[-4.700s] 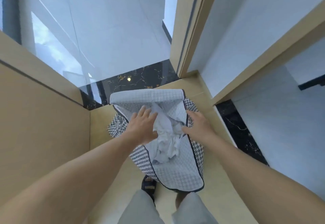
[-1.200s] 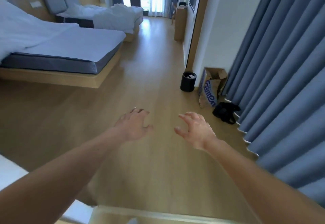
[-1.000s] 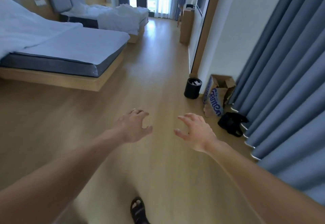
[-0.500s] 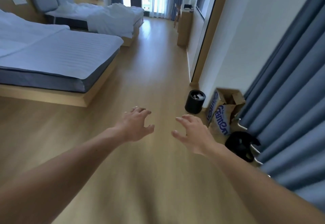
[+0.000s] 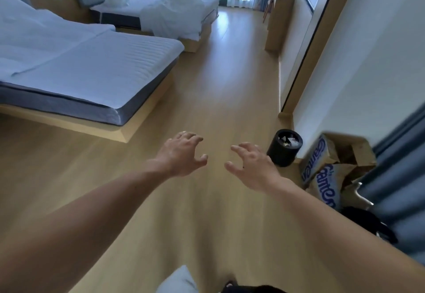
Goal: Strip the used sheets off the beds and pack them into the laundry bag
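Neither grip holds anything; wooden floor [image 5: 220, 99] ahead.

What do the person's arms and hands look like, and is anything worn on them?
Both forearms are bare, with no sleeves in view. The left hand has what looks like a thin pale ring on one finger, though it is small and blurred. The right hand shows no ring, watch or glove.

Rumpled white sheets [image 5: 170, 14] heaped on the far bed [image 5: 207, 20], draping its near side.
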A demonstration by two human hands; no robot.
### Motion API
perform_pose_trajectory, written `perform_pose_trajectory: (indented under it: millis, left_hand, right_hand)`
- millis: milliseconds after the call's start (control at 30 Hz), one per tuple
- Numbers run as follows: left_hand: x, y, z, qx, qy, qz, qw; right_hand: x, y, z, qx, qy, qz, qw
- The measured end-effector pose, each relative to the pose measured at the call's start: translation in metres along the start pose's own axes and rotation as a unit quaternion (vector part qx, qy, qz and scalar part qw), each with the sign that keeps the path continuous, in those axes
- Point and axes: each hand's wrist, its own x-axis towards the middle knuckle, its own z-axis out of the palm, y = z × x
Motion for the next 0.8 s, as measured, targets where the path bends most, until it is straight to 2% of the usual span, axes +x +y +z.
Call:
perform_pose_trajectory:
  millis: [333,533,800]
  left_hand:
    - [0.181,-0.032,0.022,-0.017,-0.040,-0.025,0.999]
    - [0.322,-0.058,-0.004,-0.019,-0.040,-0.005,0.999]
    - [0.506,-0.048,-0.039,0.002,-0.042,0.037,0.998]
  right_hand:
    - [0.181,0.052,-0.013,-0.005,-0.056,-0.004,0.998]
    - [0.315,0.071,-0.048,-0.002,-0.049,0.006,0.999]
    - [0.460,0.123,-0.102,0.025,-0.023,0.035,0.999]
